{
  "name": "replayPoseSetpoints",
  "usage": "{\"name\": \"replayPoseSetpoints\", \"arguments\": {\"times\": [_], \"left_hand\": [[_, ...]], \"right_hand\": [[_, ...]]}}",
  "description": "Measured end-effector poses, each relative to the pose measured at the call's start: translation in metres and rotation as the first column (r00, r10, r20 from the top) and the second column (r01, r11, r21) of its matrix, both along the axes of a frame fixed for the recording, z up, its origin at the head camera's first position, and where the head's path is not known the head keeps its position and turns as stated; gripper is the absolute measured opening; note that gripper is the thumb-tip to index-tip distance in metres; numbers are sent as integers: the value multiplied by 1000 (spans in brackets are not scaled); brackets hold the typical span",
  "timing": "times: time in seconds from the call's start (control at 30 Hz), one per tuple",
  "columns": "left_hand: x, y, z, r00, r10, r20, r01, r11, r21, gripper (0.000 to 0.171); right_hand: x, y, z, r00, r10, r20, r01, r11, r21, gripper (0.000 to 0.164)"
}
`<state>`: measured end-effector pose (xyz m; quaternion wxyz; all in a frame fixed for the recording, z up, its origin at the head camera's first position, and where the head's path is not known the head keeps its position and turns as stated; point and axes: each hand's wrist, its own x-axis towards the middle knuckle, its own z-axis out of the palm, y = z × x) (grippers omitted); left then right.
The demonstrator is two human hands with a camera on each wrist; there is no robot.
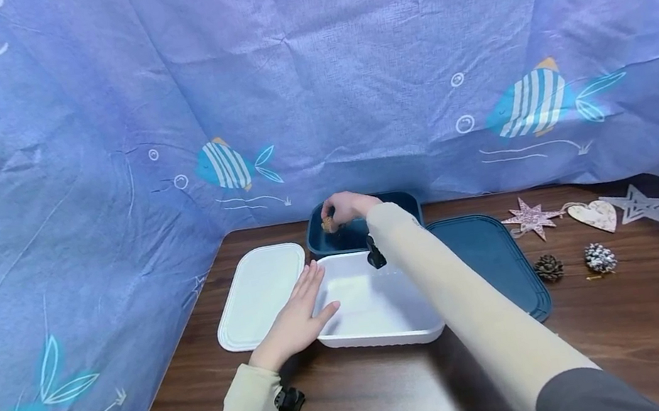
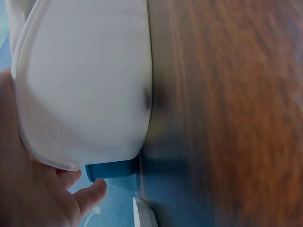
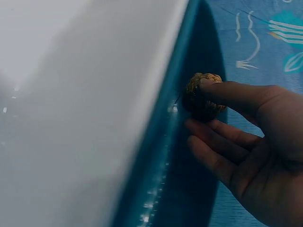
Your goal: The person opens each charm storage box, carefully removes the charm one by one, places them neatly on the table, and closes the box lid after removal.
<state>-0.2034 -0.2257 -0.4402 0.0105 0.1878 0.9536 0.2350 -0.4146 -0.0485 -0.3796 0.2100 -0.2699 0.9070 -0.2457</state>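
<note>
My right hand reaches into the dark blue box at the back. In the right wrist view, its thumb and fingers pinch a small round ornament, acorn-like, brown with a rough golden top, close inside the box's wall. My left hand lies along the left side of the white box, its fingers straight and the thumb spread over the rim. From the left wrist, that hand shows beside the box's white outer wall.
A white lid lies left of the boxes, a dark blue lid right. Farther right are a pink star, a heart, a silver star, a brown pine cone and a whitened one. A fish-print cloth hangs behind.
</note>
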Motion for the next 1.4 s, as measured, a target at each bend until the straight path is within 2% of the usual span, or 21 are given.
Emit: {"name": "replayPoseSetpoints", "arguments": {"times": [0.17,0.4,0.57,0.83,1.03,1.2,1.4], "left_hand": [[1,0,0,1000,-6,3,6,1000,4,77],[2,2,0,1000,-7,-6,7,1000,11,77],[2,3,1,1000,-4,-12,4,1000,21,77],[1,5,-1,1000,-18,0,18,1000,1,77],[0,3,0,1000,-21,-18,22,1000,16,77],[-2,-2,-1,1000,-15,-17,14,1000,-8,78],[1,-1,0,1000,-7,-3,7,1000,-2,78]], "right_hand": [[-2,2,19,999,37,-25,-38,998,-46,40],[1,8,50,997,33,-69,-41,992,-117,36],[3,17,64,994,30,-103,-46,986,-157,37],[11,46,82,992,-21,-124,-13,964,-266,40],[16,71,103,987,-19,-158,-38,935,-352,39],[21,89,119,981,-39,-190,-36,926,-377,43],[28,114,128,967,-74,-245,-29,920,-392,44]]}}
